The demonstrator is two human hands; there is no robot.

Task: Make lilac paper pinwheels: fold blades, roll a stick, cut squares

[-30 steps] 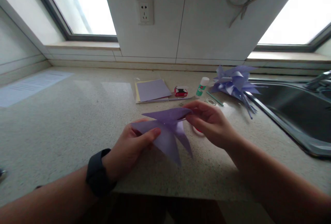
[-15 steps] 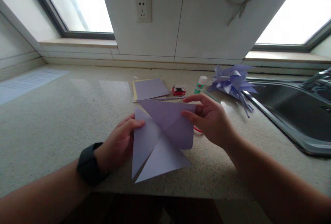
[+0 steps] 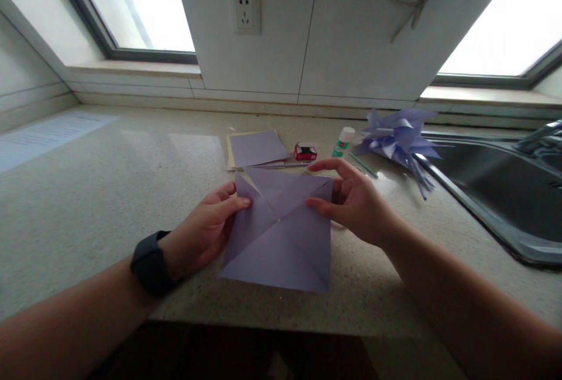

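Note:
A square sheet of purple paper [image 3: 281, 251] is held up over the front of the counter. Diagonal cuts and creases run from its corners towards the middle, and a slit gapes at the upper left. My left hand [image 3: 215, 219] pinches its left edge, thumb on top and fingers underneath. At the upper right, my right hand [image 3: 351, 198] grips the edge between the thumb and fingers behind the sheet, while the index finger arches above it. Something roundish beside the right edge is mostly hidden by that hand.
Behind the sheet lie a stack of purple and yellow paper [image 3: 259, 149], a small red box [image 3: 305, 151], a glue stick [image 3: 343, 142] and a green stick [image 3: 363, 165]. Purple paper pinwheels [image 3: 397, 137] rest beside the sink [image 3: 478, 187]. A printed sheet [image 3: 48, 137] is at far left.
The paper's separate flaps have come down together, so it now looks like a nearly flat square. Both hands keep their hold in about the same places.

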